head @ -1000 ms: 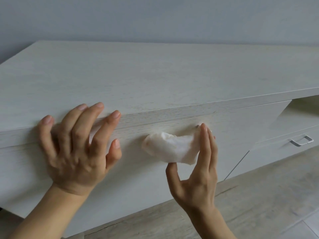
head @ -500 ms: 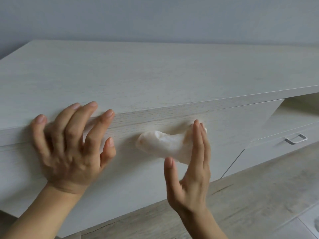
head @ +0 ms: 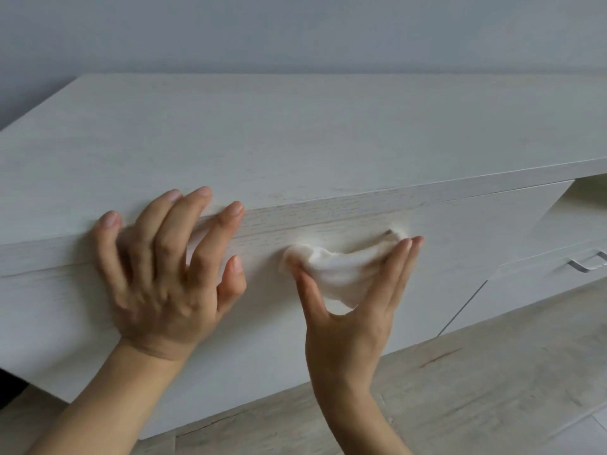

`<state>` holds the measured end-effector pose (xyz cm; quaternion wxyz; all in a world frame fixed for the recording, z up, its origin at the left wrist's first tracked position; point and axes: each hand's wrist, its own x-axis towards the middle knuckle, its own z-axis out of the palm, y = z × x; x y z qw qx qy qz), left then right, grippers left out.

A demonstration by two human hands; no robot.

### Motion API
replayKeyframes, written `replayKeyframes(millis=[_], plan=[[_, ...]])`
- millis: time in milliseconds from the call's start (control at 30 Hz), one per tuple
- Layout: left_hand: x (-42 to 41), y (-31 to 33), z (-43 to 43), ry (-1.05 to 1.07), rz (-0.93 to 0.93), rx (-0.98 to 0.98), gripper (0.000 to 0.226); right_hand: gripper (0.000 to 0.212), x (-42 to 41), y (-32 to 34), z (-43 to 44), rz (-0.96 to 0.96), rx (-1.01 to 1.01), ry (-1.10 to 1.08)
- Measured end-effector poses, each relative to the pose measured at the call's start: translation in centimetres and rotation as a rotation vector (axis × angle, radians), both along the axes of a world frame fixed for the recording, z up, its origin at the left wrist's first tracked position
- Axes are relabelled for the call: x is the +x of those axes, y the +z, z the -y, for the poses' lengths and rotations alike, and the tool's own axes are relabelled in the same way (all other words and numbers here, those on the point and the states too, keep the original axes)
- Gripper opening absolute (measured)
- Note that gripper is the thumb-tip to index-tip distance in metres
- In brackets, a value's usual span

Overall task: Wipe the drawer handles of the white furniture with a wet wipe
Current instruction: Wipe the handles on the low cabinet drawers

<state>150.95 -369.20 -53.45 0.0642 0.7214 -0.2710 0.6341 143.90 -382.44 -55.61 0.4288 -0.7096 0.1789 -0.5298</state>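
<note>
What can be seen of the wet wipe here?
The wet wipe is a white, soft, crumpled sheet bunched into a long wad across the drawer front, a loose fold sagging below. It covers the handle, of which only a small dark bit shows at its upper right. The right hand presses it there, thumb on its left end, straight fingers on its right. Dampness cannot be told.
</note>
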Motion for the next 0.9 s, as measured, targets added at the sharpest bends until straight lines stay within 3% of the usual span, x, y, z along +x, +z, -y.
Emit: replayKeyframes(millis=[167, 333, 433, 633, 900], plan=[[0.3, 0.2, 0.0, 0.035, 0.009, 0.012, 0.039, 0.114, 0.3, 0.8, -0.8, 0.001, 0.182, 0.035], [0.4, 0.1, 0.0, 0.044, 0.023, 0.023, 0.039, 0.113, 0.6, 1.3, -0.2, -0.032, 0.16, 0.017], [0.3, 0.1, 0.0, 0.05, 0.028, 0.015, 0.039, 0.107, -0.3, 1.0, 0.2, -0.069, 0.05, -0.007], [0.3, 0.1, -0.1, 0.056, 0.03, 0.026, 0.039, 0.058, -1.2, -0.1, 1.8, 0.017, -0.422, -0.145], [0.4, 0.1, -0.1, 0.042, 0.02, 0.03, 0.039, 0.021, -1.3, 0.5, 2.7, 0.175, -0.539, 0.017]])
